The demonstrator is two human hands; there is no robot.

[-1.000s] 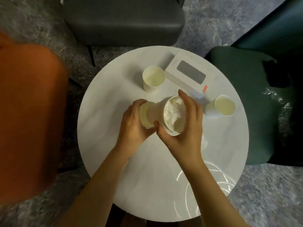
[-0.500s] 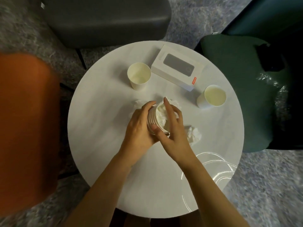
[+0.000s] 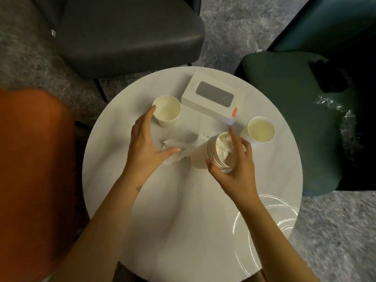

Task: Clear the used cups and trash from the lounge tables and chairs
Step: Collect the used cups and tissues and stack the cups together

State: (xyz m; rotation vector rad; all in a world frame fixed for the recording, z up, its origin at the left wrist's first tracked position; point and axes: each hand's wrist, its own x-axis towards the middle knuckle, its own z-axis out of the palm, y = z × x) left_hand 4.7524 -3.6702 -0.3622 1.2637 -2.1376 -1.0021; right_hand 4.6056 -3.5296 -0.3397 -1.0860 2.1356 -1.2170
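Observation:
On the round white table point(image 3: 183, 210), my right hand point(image 3: 236, 165) grips a stack of nested paper cups point(image 3: 205, 153), tilted on its side, with crumpled tissue stuffed in its mouth. My left hand point(image 3: 146, 143) is spread open just above the table, its fingers reaching toward an empty paper cup point(image 3: 166, 110) and its thumb over a crumpled white tissue point(image 3: 183, 147) lying flat. A second paper cup point(image 3: 260, 129) stands at the right, close to my right fingers.
A white product box point(image 3: 213, 98) lies at the table's far side between the two cups. A dark grey chair point(image 3: 126, 35) stands behind the table, a green cushioned chair point(image 3: 289, 119) with a crinkled plastic bag to the right, an orange seat point(image 3: 30, 169) to the left.
My left hand let go of the cup stack and moved left toward the far cup. My right hand carried the stack to the right. The crumpled tissue now lies uncovered between my hands.

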